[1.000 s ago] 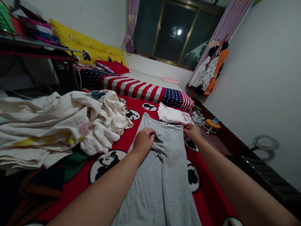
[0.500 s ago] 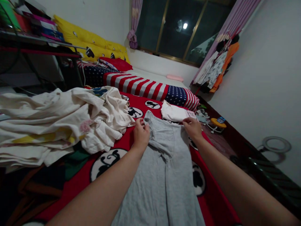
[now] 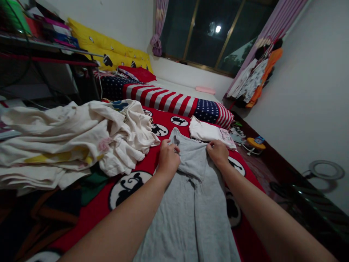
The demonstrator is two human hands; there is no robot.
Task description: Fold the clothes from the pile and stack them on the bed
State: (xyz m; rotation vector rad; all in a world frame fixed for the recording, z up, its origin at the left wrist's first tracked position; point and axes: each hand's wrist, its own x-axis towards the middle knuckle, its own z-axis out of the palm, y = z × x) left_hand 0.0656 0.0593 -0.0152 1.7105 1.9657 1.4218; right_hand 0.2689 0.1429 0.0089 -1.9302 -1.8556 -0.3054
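Observation:
Grey pants (image 3: 188, 203) lie stretched lengthwise over a red blanket (image 3: 106, 194) with black-and-white oval prints, their waist end pointing away from me. My left hand (image 3: 169, 157) is at the left side of the waist, fingers curled against the cloth. At the right corner of the waist, my right hand (image 3: 218, 151) pinches the fabric between thumb and fingers. A folded white garment (image 3: 204, 130) with a pink printed end lies just beyond my right hand. The lower legs of the pants run out of view at the bottom.
A heap of cream cloth (image 3: 71, 138) covers the left side, with dark clothing (image 3: 51, 211) beneath. Beyond stands a bed with a flag-patterned cover (image 3: 163, 100). A yellow stool (image 3: 255, 143) is on the floor to the right; clothes (image 3: 256, 80) hang by the window.
My right hand has moved inward to the left, bringing the right waist corner with it. My left hand has shifted slightly right and nearer, lower on the cloth. The view has tilted slightly.

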